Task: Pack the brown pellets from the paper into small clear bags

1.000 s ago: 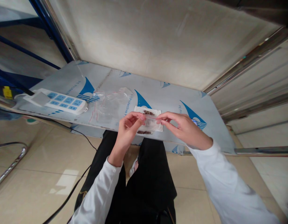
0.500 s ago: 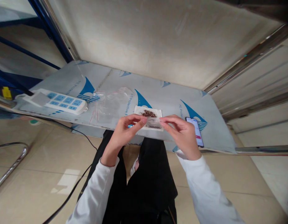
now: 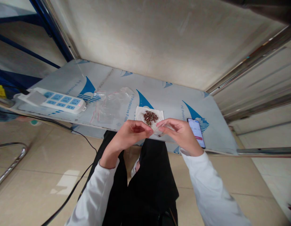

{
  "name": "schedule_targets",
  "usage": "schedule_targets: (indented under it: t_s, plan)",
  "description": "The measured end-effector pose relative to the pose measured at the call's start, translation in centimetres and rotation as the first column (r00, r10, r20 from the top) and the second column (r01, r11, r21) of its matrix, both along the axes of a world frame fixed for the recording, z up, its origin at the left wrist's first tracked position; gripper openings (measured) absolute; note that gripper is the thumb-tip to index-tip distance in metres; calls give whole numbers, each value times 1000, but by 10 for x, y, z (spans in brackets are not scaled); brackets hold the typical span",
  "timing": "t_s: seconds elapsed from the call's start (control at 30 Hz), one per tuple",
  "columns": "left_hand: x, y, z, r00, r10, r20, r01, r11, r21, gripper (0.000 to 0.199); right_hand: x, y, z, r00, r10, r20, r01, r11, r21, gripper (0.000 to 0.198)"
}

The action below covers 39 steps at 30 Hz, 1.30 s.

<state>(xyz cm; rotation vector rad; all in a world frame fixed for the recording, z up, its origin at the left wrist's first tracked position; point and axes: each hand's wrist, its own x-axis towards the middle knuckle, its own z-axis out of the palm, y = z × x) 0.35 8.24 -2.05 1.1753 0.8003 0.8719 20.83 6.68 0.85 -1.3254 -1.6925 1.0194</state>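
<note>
Over the near edge of the shelf I pinch a small clear plastic bag (image 3: 156, 129) between both hands. My left hand (image 3: 133, 133) is closed, thumb and fingertips together at the bag's left side. At its right side my right hand (image 3: 179, 133) pinches the plastic between thumb and forefinger. Just behind the fingertips, a pile of small brown metallic-looking pieces (image 3: 150, 117) lies on a white paper napkin (image 3: 139, 112). They are too small to name for certain. My fingers cover part of the bag and the napkin's front.
Left of the napkin lie flat clear plastic bags (image 3: 109, 105). A white and blue power strip (image 3: 63, 102) with a plug rests farther left. Beside my right hand is a lit phone (image 3: 196, 131). Film covers the shelf (image 3: 100, 70), and a black cable (image 3: 89, 142) hangs below.
Both hands have come down and toward me with the bag, and the brown pile now shows more fully. The bag looks less stretched out between my fingers.
</note>
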Motion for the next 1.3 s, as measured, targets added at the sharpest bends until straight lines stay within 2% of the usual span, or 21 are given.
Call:
schedule_targets:
  t_s: [0.13,0.27,0.33,0.4,0.47,0.53,0.63,0.77,0.93,1.03,1.13,1.23,1.3]
  plan:
    - [-3,2,-4,996,-76,-43,70,988,-136,11,6,3,-1,998,27,64,-21,995,-95,20]
    - [-6,1,-7,980,-161,-116,148,982,-115,11,10,5,3,989,92,116,-75,986,-146,20]
    - [-6,-1,-5,966,-163,-203,158,987,-37,12,10,6,4,985,122,121,-100,980,-174,21]
    - [-6,-4,-1,939,-102,-329,142,985,100,12,9,5,3,982,143,123,-117,973,-198,23]
    - [-5,-7,5,888,-3,-460,131,960,247,14,8,4,1,982,148,116,-122,970,-208,25]
    - [-6,-8,11,847,66,-528,140,929,342,18,7,3,-2,988,130,84,-111,973,-201,26]
    - [-5,-7,14,887,63,-457,124,921,368,19,7,1,-2,996,87,15,-82,974,-211,27]
    - [-1,-4,8,952,-2,-305,88,959,270,24,7,0,0,998,51,-43,-60,968,-245,26]
    - [0,-2,0,966,-70,-247,110,982,151,24,12,-1,4,998,-13,-55,1,977,-213,26]
    - [-1,-2,2,977,-65,-202,102,979,177,21,15,-2,5,997,-73,-32,65,981,-185,26]
    - [2,-4,3,981,-52,-185,92,973,213,25,14,-5,5,999,-45,-27,38,977,-210,26]
    - [8,-6,1,973,-121,-198,152,977,149,24,11,-6,4,997,-52,-61,39,980,-195,26]
    - [10,-7,0,975,-109,-191,131,985,109,24,9,-6,4,994,-79,-78,64,982,-180,27]
